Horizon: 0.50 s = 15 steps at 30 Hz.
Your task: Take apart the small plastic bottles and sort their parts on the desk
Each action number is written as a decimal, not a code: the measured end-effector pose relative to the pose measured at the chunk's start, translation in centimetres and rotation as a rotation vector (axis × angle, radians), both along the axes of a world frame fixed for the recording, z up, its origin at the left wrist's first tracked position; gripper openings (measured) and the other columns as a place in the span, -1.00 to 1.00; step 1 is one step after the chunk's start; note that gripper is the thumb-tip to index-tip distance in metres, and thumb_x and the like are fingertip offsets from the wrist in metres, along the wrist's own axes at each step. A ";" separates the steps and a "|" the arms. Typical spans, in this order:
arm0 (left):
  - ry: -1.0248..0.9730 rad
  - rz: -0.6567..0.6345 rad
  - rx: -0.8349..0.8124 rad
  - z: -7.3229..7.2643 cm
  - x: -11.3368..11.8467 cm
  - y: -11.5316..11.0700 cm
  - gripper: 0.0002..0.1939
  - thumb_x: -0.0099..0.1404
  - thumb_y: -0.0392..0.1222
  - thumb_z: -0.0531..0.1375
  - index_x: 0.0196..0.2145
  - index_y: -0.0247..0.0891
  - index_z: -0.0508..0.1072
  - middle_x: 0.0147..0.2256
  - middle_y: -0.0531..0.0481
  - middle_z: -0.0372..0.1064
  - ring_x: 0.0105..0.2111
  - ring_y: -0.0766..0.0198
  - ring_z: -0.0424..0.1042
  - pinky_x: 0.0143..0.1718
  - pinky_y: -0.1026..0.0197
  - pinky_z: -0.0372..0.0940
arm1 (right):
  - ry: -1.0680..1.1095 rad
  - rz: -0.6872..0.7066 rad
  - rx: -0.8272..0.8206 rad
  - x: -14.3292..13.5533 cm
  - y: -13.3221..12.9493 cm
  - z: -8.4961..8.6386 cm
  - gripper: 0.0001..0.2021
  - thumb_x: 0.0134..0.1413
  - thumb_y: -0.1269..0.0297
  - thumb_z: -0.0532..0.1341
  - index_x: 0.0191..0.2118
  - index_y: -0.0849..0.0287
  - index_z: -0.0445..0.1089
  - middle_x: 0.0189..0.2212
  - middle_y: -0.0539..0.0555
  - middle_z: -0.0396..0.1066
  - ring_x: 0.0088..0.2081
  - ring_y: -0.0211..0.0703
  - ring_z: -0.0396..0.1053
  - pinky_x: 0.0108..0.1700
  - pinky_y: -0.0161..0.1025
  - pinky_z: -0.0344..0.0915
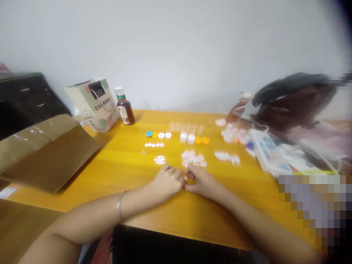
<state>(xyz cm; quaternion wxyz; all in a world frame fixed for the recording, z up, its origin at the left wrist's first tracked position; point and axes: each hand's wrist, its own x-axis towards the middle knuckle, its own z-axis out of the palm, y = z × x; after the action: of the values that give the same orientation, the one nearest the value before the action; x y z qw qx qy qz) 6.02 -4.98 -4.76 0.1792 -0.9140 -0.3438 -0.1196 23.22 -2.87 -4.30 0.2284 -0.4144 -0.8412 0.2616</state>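
Observation:
My left hand and my right hand meet near the table's front edge, fingers curled. Between them is a small orange round piece, with the fingertips of both hands closed on it. Just beyond lie small white discs, white openwork pieces and a row of white pieces. Farther back sit a blue disc, white round pieces, orange discs, a row of small white parts and clear cups. Blur hides the finer details.
On the left stand an open cardboard box, a paper bag and a dark bottle. At the right are a pile of pale round pieces, a white box, another bottle and a dark bag.

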 end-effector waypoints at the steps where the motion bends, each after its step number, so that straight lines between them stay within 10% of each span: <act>1: 0.011 -0.001 0.013 -0.1 0.1 -0.1 -0.89 0.22 -0.36 0.06 -0.44 -0.35 0.35 -0.49 -0.02 0.33 -0.49 0.26 0.31 -0.44 0.19 0.10 | -0.004 0.000 -0.003 0.0 0.0 0.0 -0.86 -0.27 0.40 0.18 -0.48 0.16 0.19 -0.56 -0.05 0.23 -0.49 -0.28 0.20 -0.43 -0.34 0.15; 8: -0.005 -0.022 0.049 0.1 -0.4 0.6 -0.83 0.27 -0.30 0.02 -0.45 -0.33 0.33 -0.50 0.01 0.31 -0.48 0.28 0.29 -0.41 0.20 0.08 | 0.013 -0.005 0.010 0.1 0.0 0.0 -0.87 -0.24 0.37 0.19 -0.48 0.15 0.19 -0.57 -0.06 0.23 -0.50 -0.29 0.20 -0.43 -0.34 0.16; 15: -0.013 -0.006 0.022 3.1 -5.7 4.9 -0.79 0.31 -0.23 -0.03 -0.32 -0.28 0.38 -0.39 -0.01 0.35 -0.39 0.32 0.31 -0.32 0.22 0.09 | 0.022 -0.020 0.012 0.2 0.1 0.1 -0.85 -0.21 0.33 0.21 -0.45 0.16 0.20 -0.54 -0.05 0.24 -0.49 -0.30 0.22 -0.45 -0.36 0.15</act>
<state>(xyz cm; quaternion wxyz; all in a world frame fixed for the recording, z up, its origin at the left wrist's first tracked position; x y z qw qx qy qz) 0.35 -0.05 -1.67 0.1869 -0.9123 -0.3406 -0.1297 23.45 -2.72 -4.20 0.2427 -0.4187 -0.8360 0.2585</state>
